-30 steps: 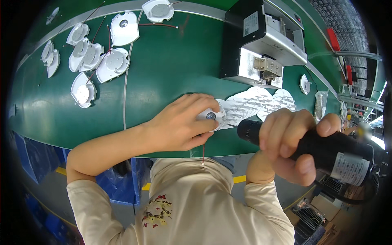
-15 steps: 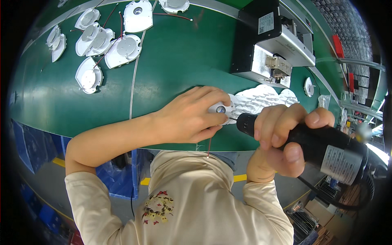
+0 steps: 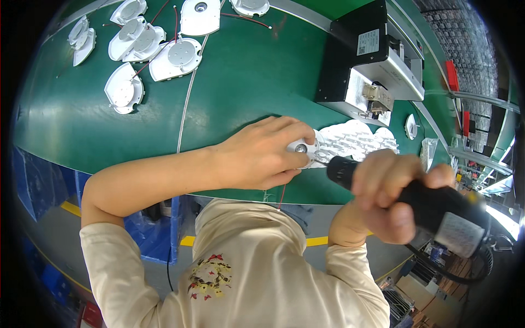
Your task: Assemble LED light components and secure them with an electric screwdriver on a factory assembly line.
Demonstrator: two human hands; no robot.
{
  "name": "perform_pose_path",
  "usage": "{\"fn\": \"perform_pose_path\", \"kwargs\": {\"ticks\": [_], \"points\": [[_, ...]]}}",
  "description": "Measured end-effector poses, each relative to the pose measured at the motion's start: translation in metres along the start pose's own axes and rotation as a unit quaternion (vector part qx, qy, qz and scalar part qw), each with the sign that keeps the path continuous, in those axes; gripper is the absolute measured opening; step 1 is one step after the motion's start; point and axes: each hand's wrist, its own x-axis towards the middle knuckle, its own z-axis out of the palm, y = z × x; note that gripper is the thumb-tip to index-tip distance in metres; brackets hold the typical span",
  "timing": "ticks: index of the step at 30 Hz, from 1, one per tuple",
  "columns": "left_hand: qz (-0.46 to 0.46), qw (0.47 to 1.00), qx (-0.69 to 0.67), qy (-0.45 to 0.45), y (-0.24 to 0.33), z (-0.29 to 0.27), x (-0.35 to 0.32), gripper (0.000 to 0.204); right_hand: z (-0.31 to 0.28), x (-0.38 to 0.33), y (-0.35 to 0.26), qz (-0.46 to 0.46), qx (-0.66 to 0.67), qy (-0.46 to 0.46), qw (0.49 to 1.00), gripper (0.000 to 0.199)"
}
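Observation:
My left hand (image 3: 268, 153) presses a small white plastic housing (image 3: 311, 147) with a round lens against the green table, fingers curled over it. A thin red wire (image 3: 283, 197) trails from under that hand past the table edge. My right hand (image 3: 391, 191) wraps round a black electric screwdriver (image 3: 426, 208), slightly blurred, tilted with its bit toward the housing's right side. Whether the bit touches a screw I cannot tell. Just right of the housing lies a white tray-like sheet (image 3: 355, 139) with many small pockets; its contents are too small to make out.
Several white housings with red wires (image 3: 178, 57) lie at the far left of the green table (image 3: 257, 71). A black and silver machine (image 3: 355, 65) stands at the back right. Beyond the sheet are another white part (image 3: 411, 127) and a clear bag (image 3: 429, 150).
The whole view has shifted slightly. The screwdriver and my right hand have moved a little to the right and blurred. My left hand stays on the housing.

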Motion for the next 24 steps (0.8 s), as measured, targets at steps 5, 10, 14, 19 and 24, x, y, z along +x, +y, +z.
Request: {"fn": "perform_pose_path", "kwargs": {"ticks": [5, 10, 14, 19, 24], "points": [[-0.004, 1.0, 0.002, -0.014, -0.002, 0.001, 0.001, 0.015, -0.008, 0.013, 0.004, -0.023, -0.006, 0.037, 0.999, 0.053], [-0.005, 1.0, 0.001, -0.007, -0.002, 0.001, 0.0, 0.016, -0.01, 0.013, 0.011, 0.006, 0.004, 0.009, 1.0, 0.049], [-0.001, 1.0, 0.003, 0.002, -0.002, 0.005, 0.0, 0.018, 0.0, 0.012, 0.013, 0.015, -0.06, 0.037, 0.997, 0.043], [-0.002, 1.0, 0.002, 0.008, -0.003, 0.004, 0.001, 0.016, 0.003, 0.017, 0.018, 0.02, -0.08, 0.01, 0.997, 0.036], [-0.057, 0.998, -0.021, -0.011, 0.004, -0.005, 0.002, 0.017, -0.004, 0.026, 0.02, 0.004, -0.033, -0.02, 0.999, 0.046]]}}
